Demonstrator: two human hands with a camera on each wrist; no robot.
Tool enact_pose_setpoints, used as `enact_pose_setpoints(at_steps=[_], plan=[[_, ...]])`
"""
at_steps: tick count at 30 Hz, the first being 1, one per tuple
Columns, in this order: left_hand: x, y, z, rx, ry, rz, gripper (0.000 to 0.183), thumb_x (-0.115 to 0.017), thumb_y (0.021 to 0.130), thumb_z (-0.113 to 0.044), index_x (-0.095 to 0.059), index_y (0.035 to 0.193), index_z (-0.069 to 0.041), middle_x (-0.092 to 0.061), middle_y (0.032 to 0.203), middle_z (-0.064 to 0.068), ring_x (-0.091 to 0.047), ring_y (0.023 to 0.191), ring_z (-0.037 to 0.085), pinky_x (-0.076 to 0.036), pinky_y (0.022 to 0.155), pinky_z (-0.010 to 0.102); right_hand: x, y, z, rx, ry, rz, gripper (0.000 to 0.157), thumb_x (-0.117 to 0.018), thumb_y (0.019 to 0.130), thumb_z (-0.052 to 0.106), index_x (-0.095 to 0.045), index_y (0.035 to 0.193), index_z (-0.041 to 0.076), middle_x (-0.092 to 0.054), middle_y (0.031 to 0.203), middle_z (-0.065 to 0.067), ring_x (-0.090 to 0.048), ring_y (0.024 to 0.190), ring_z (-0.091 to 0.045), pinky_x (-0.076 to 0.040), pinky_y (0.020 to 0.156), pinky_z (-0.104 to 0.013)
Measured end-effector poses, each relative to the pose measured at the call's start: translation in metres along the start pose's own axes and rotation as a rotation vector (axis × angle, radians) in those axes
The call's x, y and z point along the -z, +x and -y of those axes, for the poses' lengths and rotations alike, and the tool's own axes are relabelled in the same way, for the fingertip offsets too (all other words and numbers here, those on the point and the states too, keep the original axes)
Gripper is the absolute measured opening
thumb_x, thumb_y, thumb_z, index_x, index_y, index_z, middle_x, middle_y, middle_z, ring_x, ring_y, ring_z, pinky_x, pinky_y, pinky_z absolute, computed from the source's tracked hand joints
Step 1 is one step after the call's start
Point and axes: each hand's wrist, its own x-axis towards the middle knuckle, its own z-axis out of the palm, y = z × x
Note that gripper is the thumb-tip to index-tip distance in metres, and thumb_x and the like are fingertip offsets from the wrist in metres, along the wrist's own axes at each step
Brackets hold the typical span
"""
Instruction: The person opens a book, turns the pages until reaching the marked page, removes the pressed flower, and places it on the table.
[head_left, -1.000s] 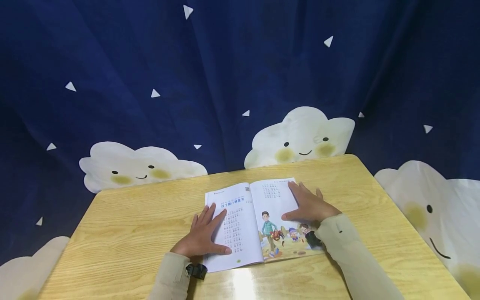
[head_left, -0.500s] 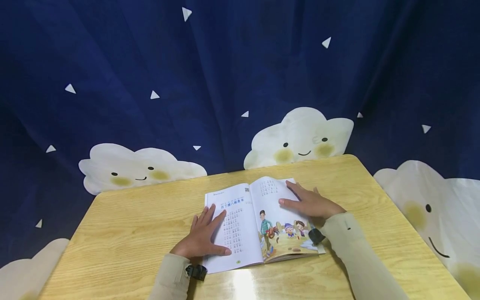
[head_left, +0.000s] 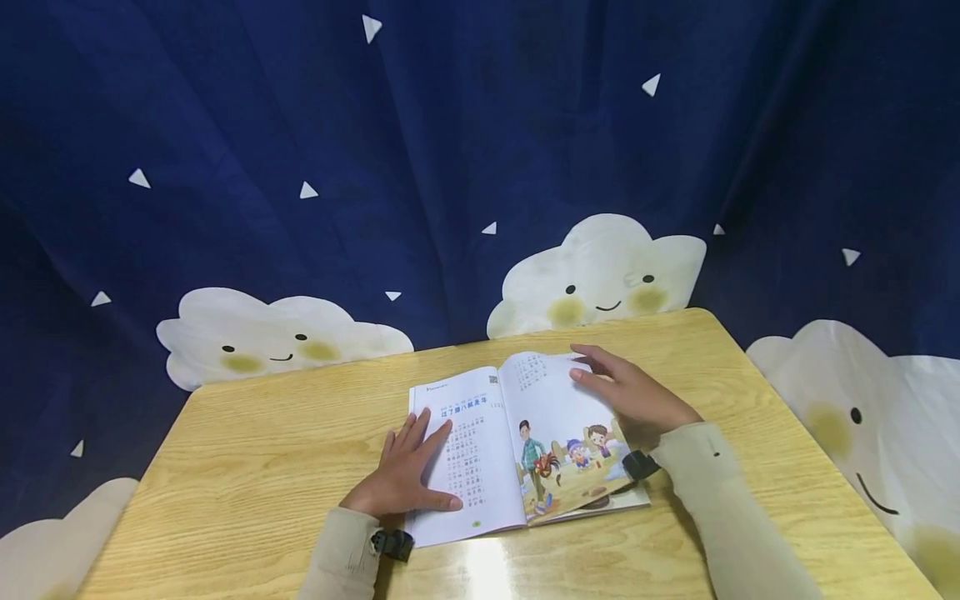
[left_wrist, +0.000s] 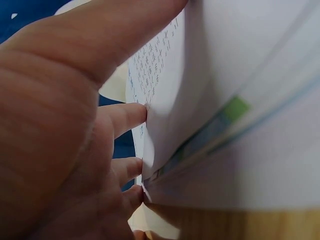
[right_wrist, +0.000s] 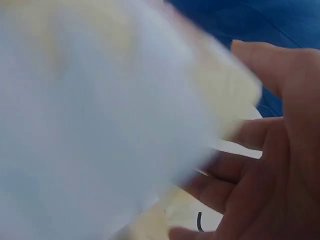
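An illustrated book [head_left: 468,454] lies spread on the wooden table, text on its left page and a colourful drawing on its right. My left hand [head_left: 405,471] rests on the left page, fingers spread and thumb out straight; the left wrist view shows its fingertips [left_wrist: 137,115] touching the paper. At the upper outer edge of the right page [head_left: 558,433], my right hand [head_left: 630,392] holds the lifted sheet between thumb and fingers. In the right wrist view that sheet [right_wrist: 115,125] is blurred and hides part of the fingers [right_wrist: 252,132] behind it.
The light wooden table [head_left: 262,467] extends around the book on all sides. Behind it hangs a dark blue curtain [head_left: 450,150] with white triangles and smiling clouds [head_left: 600,267]. A small black device [head_left: 393,544] sits on the left wrist, another [head_left: 640,465] on the right.
My right hand has slid up to the page's outer edge, and its thumb has moved up towards the fingers. The right page has lifted and curved, baring a sheet beneath. My left hand stays put.
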Motion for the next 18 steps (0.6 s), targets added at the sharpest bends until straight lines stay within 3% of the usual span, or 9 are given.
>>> enact_pose_setpoints(at_steps=[7,11,15,18], plan=[[0.0,-0.001,0.0,0.003,0.007,-0.004,0.115,-0.077,0.061,-0.069,-0.027,0.154,-0.022,-0.001,0.161,0.015,0.005,0.147,0.036,0.005,0.112,0.061,0.008,0.0,0.004,0.165,0.063,-0.016,0.05,-0.043,0.102,0.043,-0.044,0.144,0.017,-0.051,0.14,-0.007,-0.045,0.131,-0.025,-0.033,0.109,-0.045],[0.0,-0.001,-0.001,0.005,0.003,-0.004,0.115,-0.077,0.061,-0.068,-0.027,0.154,-0.022,-0.002,0.161,0.015,0.005,0.147,0.036,0.005,0.112,0.06,0.01,-0.001,0.005,0.217,0.089,-0.004,0.046,-0.046,0.103,0.032,-0.044,0.144,0.012,-0.052,0.139,-0.009,-0.046,0.13,-0.026,-0.036,0.107,-0.039],[0.0,-0.001,-0.001,0.006,0.001,-0.004,0.115,-0.078,0.061,-0.068,-0.027,0.154,-0.022,-0.002,0.161,0.015,0.005,0.147,0.036,0.005,0.112,0.06,0.01,-0.003,0.01,0.257,0.094,0.026,0.052,-0.056,0.099,0.025,-0.04,0.147,0.013,-0.045,0.145,-0.013,-0.039,0.135,-0.031,-0.031,0.109,-0.052],[0.0,0.0,-0.001,0.003,0.002,-0.004,0.115,-0.078,0.062,-0.067,-0.028,0.154,-0.021,-0.002,0.161,0.016,0.005,0.147,0.037,0.005,0.112,0.06,0.008,-0.007,0.016,0.246,0.056,0.037,0.061,-0.063,0.094,0.03,-0.037,0.149,0.019,-0.038,0.151,-0.006,-0.032,0.139,-0.033,-0.024,0.108,-0.062]])
